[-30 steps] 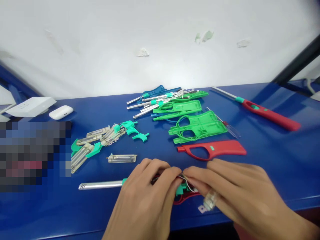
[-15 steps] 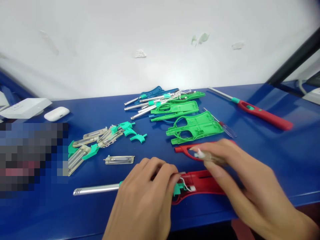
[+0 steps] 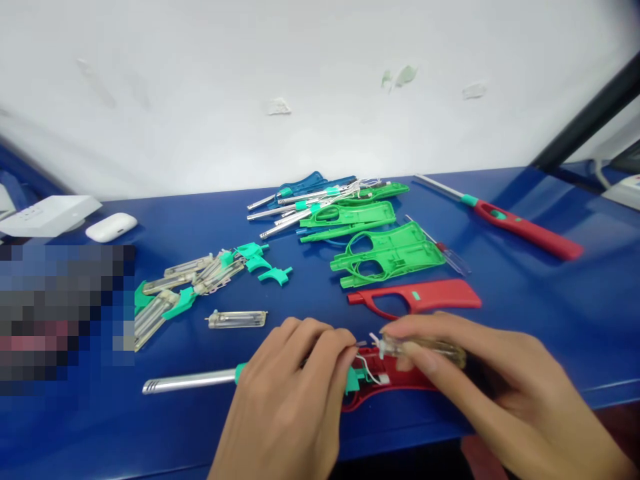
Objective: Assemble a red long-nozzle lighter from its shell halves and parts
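Observation:
My left hand (image 3: 295, 387) is closed over the front of a red lighter half-shell (image 3: 407, 375), hiding part of it. A silver lighter tube (image 3: 195, 381) sticks out to the left from under this hand. Beside my fingers a green trigger (image 3: 353, 380) and a white wire show inside the shell. My right hand (image 3: 495, 380) pinches a clear fuel tank (image 3: 440, 348) between thumb and fingers, its white valve end pointing left, just above the open shell. A second red half-shell (image 3: 445, 295) lies behind my right hand.
Green half-shells (image 3: 410, 253) and several silver tubes lie behind. Several fuel tanks (image 3: 237, 320) and green triggers (image 3: 276, 275) are at left. A whole red lighter (image 3: 530, 230) and a screwdriver (image 3: 453, 259) lie to the right. A white case (image 3: 111, 227) stands far left.
My right hand has moved down and slightly toward me with the fuel tank, bringing it over the open shell. The rear red half-shell is now uncovered. My left hand stays in place.

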The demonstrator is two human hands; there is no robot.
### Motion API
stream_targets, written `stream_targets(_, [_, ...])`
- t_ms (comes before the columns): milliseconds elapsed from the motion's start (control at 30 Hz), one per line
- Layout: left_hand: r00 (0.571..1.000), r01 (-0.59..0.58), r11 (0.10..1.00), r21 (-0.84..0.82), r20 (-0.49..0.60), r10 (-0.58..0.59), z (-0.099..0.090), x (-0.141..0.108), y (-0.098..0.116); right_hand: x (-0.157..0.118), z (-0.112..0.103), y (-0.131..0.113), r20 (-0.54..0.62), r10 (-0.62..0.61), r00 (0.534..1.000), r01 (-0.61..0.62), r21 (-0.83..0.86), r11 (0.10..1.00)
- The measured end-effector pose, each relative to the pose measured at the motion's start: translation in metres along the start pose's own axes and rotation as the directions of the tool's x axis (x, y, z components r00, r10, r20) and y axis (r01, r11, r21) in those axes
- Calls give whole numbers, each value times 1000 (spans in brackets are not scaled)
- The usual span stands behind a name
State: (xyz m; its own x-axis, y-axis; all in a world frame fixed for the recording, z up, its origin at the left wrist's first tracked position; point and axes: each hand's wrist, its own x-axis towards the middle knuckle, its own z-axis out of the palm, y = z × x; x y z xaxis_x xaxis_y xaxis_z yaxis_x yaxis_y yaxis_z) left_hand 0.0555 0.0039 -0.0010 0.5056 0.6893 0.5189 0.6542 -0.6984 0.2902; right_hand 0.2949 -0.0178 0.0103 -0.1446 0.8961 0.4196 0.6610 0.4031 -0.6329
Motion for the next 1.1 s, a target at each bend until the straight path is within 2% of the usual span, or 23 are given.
stream_targets(100, [1000, -7, 1000, -3, -17, 7, 1, -3, -1, -1, -1, 2, 3, -31, 1000, 31, -26, 999])
stream_targets(567, [1000, 16, 999, -44, -16, -17, 3, 0, 0, -3, 3, 4, 3, -33, 999, 33, -93, 995])
stream_targets(700, [1000, 11, 999, -43, -29, -13, 4, -2, 1, -3, 3, 4, -5, -32, 999, 31, -59, 998])
stream_targets(967, [1000, 12, 998, -60, -7, -12, 1, 1, -2, 0, 1, 5, 71, -78, 994, 73, 75, 995])
stream_targets(1100, [1000, 9, 998, -66, -9, -10, 3, 0, -2, 0, 0, 6, 81, -104, 991, 97, 87, 992])
